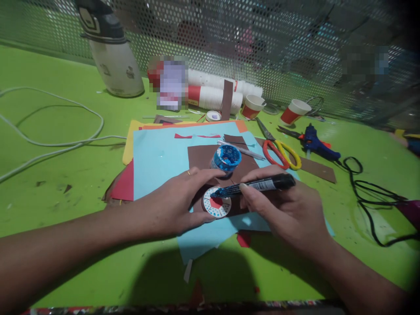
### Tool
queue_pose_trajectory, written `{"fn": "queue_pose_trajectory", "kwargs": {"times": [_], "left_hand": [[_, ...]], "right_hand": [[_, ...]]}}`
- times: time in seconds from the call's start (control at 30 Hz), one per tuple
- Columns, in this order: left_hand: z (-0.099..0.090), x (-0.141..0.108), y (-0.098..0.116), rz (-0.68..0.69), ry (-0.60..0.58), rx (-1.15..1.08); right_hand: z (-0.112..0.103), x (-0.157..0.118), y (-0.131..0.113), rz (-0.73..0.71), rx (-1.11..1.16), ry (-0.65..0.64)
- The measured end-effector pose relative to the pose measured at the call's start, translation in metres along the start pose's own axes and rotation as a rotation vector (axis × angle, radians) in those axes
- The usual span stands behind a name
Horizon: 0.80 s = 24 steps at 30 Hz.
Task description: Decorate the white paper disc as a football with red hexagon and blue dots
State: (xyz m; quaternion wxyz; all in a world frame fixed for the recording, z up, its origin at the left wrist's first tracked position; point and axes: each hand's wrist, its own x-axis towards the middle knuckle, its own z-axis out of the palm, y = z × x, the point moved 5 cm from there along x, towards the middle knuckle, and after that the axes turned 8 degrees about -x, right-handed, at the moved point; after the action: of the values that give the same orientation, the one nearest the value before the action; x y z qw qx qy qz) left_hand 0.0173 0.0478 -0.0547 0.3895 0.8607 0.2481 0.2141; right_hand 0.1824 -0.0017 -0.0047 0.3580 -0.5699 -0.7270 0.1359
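Observation:
A small round white disc (217, 211) with a red centre, dark dividing lines and blue dots lies on brown paper (200, 157). The thumb and fingers of my left hand (183, 197) grip its left side. In my right hand (282, 208) is a black marker (262, 183), its blue-stained tip touching the disc near the red centre. Just behind the disc stands an open jar of blue paint (226, 159), smeared on its walls. Light blue paper (160, 166) lies under the brown sheet.
Behind the papers are scissors (278, 153), a blue glue gun (316, 144), two paper cups (253, 106), stacked cups (213, 97) and a large white bottle (114, 63). A white cable (95, 127) loops at left, a black cord (364, 205) at right. A perforated metal screen (210, 39) stands behind.

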Motion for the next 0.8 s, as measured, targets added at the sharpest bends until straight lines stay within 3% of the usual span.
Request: {"fn": "queue_pose_trajectory", "kwargs": {"times": [0.17,0.4,0.8], "left_hand": [[-0.0002,0.0005,0.0016,0.009,-0.016,-0.014],[-0.0003,0.0005,0.0013,0.000,-0.019,-0.001],[0.0008,-0.0004,-0.0007,0.005,-0.013,0.008]], "right_hand": [[-0.0106,-0.0008,0.0010,0.055,0.053,0.154],[-0.0033,-0.0004,0.0030,0.038,0.065,0.055],[-0.0017,0.0006,0.0004,-0.015,0.010,0.003]]}}
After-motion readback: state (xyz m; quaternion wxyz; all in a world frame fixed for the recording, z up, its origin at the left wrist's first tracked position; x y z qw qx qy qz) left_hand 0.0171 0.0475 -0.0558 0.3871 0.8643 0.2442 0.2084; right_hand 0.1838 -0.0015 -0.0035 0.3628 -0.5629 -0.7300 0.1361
